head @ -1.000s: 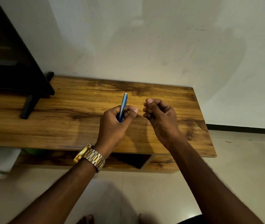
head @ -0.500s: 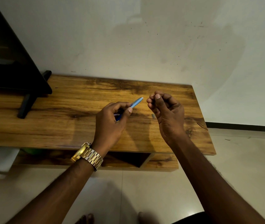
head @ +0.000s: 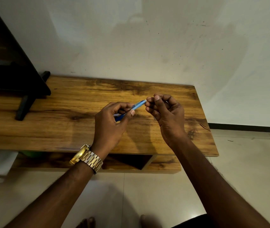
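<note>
My left hand grips a blue pen by its lower half, thumb on top, and the pen slants up to the right. My right hand has its fingers curled and its thumb and fingertips pinch the pen's pale upper end. Whether a small part sits between those fingertips is hidden. Both hands hover above the right half of a wooden table. A gold watch sits on my left wrist.
A black television stands on the table's left end on a black foot. A white wall runs behind the table. An open shelf lies under the tabletop. Pale floor tiles spread to the right and below.
The pen has tipped from upright to slanting right. My right hand, apart from it before, has closed in and now pinches the pen's end.
</note>
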Available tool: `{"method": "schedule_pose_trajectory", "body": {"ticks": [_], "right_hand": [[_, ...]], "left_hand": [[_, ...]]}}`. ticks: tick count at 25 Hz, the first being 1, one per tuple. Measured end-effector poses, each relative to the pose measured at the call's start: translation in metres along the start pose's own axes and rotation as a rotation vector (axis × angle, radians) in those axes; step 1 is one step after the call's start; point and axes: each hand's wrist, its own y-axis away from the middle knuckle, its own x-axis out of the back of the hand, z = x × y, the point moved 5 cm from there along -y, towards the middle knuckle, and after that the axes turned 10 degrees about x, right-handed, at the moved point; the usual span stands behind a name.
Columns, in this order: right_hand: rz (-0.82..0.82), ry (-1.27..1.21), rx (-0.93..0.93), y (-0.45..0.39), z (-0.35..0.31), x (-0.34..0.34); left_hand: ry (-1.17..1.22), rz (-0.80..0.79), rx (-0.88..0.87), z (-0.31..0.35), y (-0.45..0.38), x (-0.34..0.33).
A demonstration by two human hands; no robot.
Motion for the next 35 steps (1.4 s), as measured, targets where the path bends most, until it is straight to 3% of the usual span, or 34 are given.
{"method": "schedule_pose_trajectory", "body": {"ticks": [6,13,19,24,28,30,32,35], "right_hand": [[-0.028,0.011,-0.012,0.001,0.000,-0.001],[-0.126,0.196,-0.079,-0.003,0.002,0.008],[-0.194,0.245,-0.098,-0.003,0.003,0.006],[-0.205,0.355,-0.017,-0.006,-0.005,0.012],[0.167,0.583,0.066,-0.017,-0.022,0.055],[0.269,0.747,0.054,-0.017,-0.021,0.070],[0.242,0.918,0.058,-0.018,-0.017,0.074],[0.073,1.200,0.122,-0.022,-0.012,0.069]], "left_hand": [[-0.022,0.004,0.004,0.002,0.000,0.001],[-0.057,-0.073,0.043,-0.002,0.004,-0.006],[0.049,-0.153,0.168,-0.009,0.007,-0.017],[0.138,-0.123,0.207,-0.013,0.005,-0.012],[0.170,-0.084,0.209,-0.013,0.001,-0.008],[0.182,-0.060,0.205,-0.013,0.000,-0.005],[0.190,-0.036,0.208,-0.014,-0.002,-0.003],[0.209,-0.017,0.214,-0.013,-0.003,-0.001]]}}
